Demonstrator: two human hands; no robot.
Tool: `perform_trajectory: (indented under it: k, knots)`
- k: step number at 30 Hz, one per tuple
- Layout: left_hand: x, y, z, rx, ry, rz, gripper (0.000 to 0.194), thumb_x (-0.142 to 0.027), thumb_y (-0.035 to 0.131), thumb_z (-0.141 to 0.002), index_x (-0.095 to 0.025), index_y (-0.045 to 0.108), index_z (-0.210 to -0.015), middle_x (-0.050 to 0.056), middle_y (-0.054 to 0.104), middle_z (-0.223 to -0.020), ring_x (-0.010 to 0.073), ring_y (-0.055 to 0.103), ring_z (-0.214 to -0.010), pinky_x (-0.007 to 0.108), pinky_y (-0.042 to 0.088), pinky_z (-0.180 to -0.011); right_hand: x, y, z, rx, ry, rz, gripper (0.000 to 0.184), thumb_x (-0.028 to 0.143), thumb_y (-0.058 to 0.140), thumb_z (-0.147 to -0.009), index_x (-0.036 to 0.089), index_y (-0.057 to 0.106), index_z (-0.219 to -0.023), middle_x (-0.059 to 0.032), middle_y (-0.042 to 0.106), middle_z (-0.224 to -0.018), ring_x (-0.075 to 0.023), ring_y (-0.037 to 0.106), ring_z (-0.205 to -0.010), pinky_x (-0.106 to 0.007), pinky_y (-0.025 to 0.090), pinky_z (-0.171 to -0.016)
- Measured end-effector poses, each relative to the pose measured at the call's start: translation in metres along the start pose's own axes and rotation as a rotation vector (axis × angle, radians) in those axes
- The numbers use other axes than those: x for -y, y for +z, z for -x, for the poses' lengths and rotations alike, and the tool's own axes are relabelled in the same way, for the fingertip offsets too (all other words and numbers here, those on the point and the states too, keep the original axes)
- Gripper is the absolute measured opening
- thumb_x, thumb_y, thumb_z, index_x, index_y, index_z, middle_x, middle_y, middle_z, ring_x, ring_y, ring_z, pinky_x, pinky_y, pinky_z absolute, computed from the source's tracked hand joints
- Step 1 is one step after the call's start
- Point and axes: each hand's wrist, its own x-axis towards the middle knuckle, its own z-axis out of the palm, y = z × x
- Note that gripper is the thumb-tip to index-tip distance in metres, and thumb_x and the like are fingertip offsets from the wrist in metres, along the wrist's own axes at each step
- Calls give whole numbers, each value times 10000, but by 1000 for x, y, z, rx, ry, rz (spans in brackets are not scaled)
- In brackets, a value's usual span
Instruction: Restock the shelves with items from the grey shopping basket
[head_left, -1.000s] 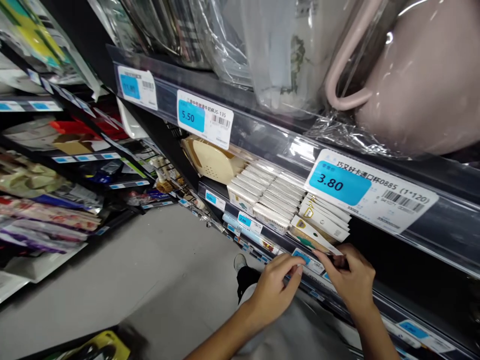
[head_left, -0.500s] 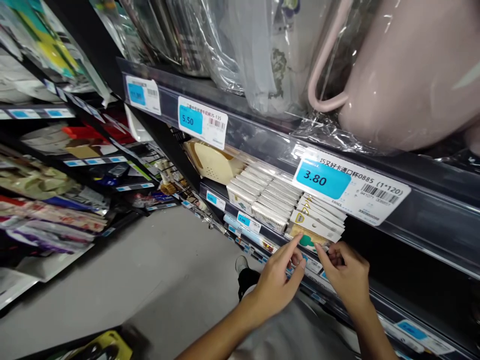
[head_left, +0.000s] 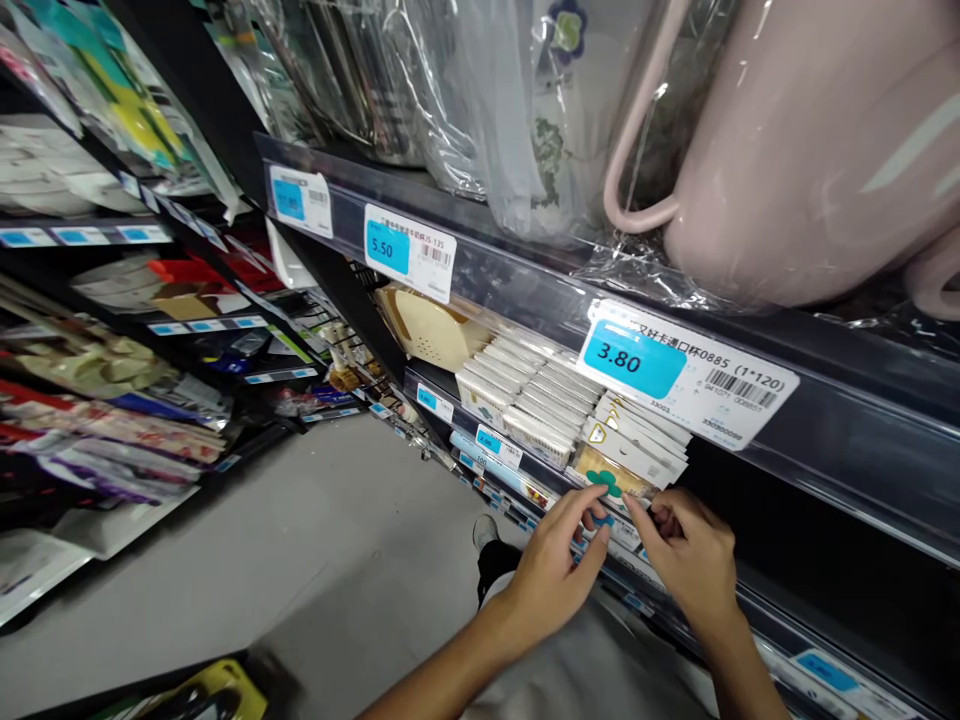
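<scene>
A row of flat packs with white header cards (head_left: 637,445) stands on the shelf below the pink mug. The front pack (head_left: 604,483) is yellowish and carries a green flower shape. My left hand (head_left: 559,555) is at its lower left, index fingertip against the flower's lower edge, thumb apart and nothing held. My right hand (head_left: 694,550) is at the pack's lower right corner. Its thumb tip touches the front, and its other fingers are bent but apart from the thumb. Part of the pack's bottom is hidden by my hands.
White slatted baskets (head_left: 544,410) and a cream perforated container (head_left: 431,325) sit to the left. Above, a shelf edge (head_left: 517,285) with price tags juts out under the wrapped pink mug (head_left: 787,150). Grey floor (head_left: 322,540) and another stocked shelf lie at left.
Both hands have slid slightly down the front pack, so more of the green flower shows. The view has shifted a little.
</scene>
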Motion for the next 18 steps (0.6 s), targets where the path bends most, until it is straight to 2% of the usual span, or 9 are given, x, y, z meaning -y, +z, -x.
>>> perform_trajectory:
  k: [11,18]
  knots:
    - [7,2,4,26,-65,-34,361,-306,490,-1010,-230,553,-1357,63,644,-1067,168,595,-922,303,504,-861,-2,1,2,-37,78,-2,333,392,697,-935,200,518,-731,78,460,-572,-62,450,-484,-199,377,-543]
    - [2,2,7,72,-122,-126,435,-317,478,-1009,-221,506,-1432,90,671,-1115,196,624,-973,349,532,-930,-2,1,2,-92,39,-36,287,328,705,-934,189,563,-726,69,503,-563,-62,480,-485,-204,400,-558]
